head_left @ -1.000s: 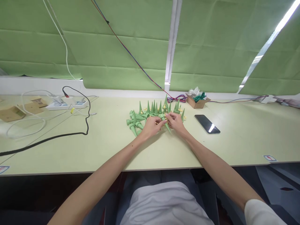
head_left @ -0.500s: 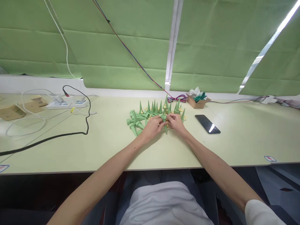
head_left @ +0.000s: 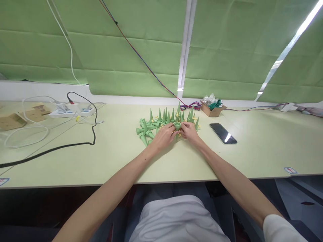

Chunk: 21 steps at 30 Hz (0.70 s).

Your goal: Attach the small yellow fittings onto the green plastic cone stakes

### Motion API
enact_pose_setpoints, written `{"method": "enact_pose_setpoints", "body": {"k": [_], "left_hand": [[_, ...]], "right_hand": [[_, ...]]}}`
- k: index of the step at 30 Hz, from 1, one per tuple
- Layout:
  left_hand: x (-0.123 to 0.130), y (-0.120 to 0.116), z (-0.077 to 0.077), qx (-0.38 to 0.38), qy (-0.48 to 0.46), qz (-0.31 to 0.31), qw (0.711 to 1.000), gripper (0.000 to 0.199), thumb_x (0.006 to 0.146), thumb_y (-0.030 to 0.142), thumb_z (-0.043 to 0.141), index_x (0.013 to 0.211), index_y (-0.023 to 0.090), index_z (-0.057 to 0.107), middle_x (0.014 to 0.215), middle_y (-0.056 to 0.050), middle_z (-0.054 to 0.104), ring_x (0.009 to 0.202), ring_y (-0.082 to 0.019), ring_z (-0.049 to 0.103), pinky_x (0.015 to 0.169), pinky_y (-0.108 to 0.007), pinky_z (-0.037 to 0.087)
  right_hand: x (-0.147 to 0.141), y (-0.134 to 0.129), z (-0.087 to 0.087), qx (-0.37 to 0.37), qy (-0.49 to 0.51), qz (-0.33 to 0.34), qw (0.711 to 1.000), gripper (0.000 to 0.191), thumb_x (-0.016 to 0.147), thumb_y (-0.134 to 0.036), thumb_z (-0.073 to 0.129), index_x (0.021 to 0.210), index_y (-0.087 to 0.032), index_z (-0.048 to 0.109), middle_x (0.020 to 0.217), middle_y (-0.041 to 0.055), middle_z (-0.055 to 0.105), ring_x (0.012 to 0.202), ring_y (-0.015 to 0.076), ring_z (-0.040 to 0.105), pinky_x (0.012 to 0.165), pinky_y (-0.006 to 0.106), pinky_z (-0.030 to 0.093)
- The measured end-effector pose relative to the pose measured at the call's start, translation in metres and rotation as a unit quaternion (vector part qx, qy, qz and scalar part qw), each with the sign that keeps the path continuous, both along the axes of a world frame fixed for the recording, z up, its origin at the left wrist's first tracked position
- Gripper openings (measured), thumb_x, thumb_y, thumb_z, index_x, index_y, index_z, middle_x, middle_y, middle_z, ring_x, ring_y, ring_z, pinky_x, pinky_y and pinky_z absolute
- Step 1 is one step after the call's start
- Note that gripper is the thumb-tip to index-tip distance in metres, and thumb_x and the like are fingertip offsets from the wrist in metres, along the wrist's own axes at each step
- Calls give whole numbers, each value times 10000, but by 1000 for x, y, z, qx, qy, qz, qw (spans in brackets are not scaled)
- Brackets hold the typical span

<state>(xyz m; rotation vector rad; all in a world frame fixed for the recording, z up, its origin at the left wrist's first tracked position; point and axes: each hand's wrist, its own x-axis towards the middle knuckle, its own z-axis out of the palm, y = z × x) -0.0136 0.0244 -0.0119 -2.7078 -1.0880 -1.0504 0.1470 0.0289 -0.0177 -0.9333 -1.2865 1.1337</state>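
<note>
A green plastic watering spike (head_left: 177,125) is held between my hands, its round open cup facing up. My left hand (head_left: 165,135) is closed on the cup from the left. From the other side, the fingertips of my right hand (head_left: 189,131) pinch at the spike; a small yellow valve piece may be between them, but the fingers cover it. Just beyond my hands, several green spikes (head_left: 168,116) stand point up, some with yellow valves (head_left: 151,120). Loose spikes (head_left: 143,138) lie in a pile left of them, beside my left wrist.
A black phone (head_left: 223,133) lies to the right. Behind it are a small cardboard box (head_left: 213,111) with plastic wrap and coiled red-blue wire (head_left: 191,106). A power strip (head_left: 72,111), a black cable (head_left: 75,145) and cardboard pieces (head_left: 11,121) occupy the left side.
The held spike has tipped so that its cup opening shows more toward me and its tip shows less. Both hands stay in nearly the same place.
</note>
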Motion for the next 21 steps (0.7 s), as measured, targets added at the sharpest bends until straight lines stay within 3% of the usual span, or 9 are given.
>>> {"method": "enact_pose_setpoints", "body": {"k": [11,15,18,21], "left_hand": [[0,-1,6,-42,-81,12,996,147,970,266,482,973,167,590,960,-75,601,800,-180,572,715,-306,431],[1,-1,7,-103,-152,20,983,173,948,315,512,864,178,576,836,-49,629,733,-170,570,677,-294,437],[4,2,8,-265,-221,-5,939,360,946,442,488,709,178,551,644,-21,587,591,-153,553,595,-291,455],[6,4,8,-442,-308,-63,840,459,916,545,500,678,158,573,634,-30,587,558,-153,572,534,-298,483]], "right_hand": [[-3,3,0,54,40,-36,997,467,737,-636,697,693,-205,522,439,-85,360,350,62,276,341,226,205],[-3,2,3,77,58,-54,994,481,724,-640,710,677,-204,511,476,-81,370,358,58,298,338,225,215],[-3,1,4,83,58,-59,993,478,733,-639,701,681,-207,503,490,-76,391,358,61,309,337,230,216],[-3,1,5,87,48,-62,993,463,750,-630,689,690,-207,514,497,-73,405,356,62,310,340,237,218]]}}
